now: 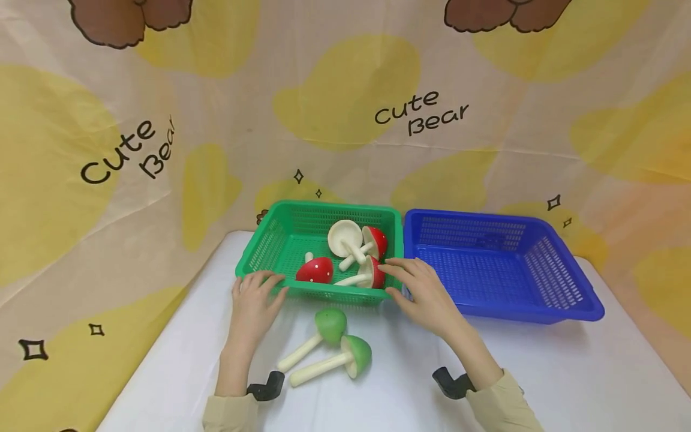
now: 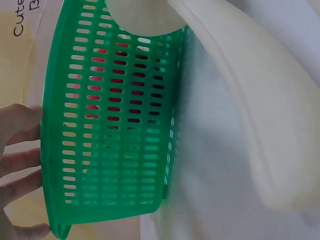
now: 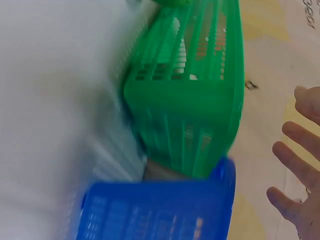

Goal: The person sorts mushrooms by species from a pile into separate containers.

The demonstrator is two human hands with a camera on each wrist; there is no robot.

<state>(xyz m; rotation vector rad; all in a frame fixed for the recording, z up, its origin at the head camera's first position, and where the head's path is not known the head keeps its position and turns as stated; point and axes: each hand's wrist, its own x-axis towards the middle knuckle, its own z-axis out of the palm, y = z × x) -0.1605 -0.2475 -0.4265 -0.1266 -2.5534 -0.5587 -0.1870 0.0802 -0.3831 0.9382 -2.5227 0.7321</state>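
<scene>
My left hand (image 1: pixel 254 309) rests on the front left corner of the green basket (image 1: pixel 308 292), its fingertips on the rim in the left wrist view. My right hand (image 1: pixel 423 294) is over the basket's front right corner with fingers spread; the right wrist view shows it apart from the rim, holding nothing. Inside the basket lie several toy mushrooms with red caps, one (image 1: pixel 315 270) near the front wall and another (image 1: pixel 376 240) farther right. Between my forearms, two green-capped toy mushrooms lie on the table, one (image 1: pixel 331 325) behind the other (image 1: pixel 358 354).
A blue basket (image 1: pixel 507 311) stands right beside the green one. Both are on a white-covered table (image 1: pixel 399 384). Behind and to the sides hangs a printed cloth (image 1: pixel 335 168) with yellow patches and lettering.
</scene>
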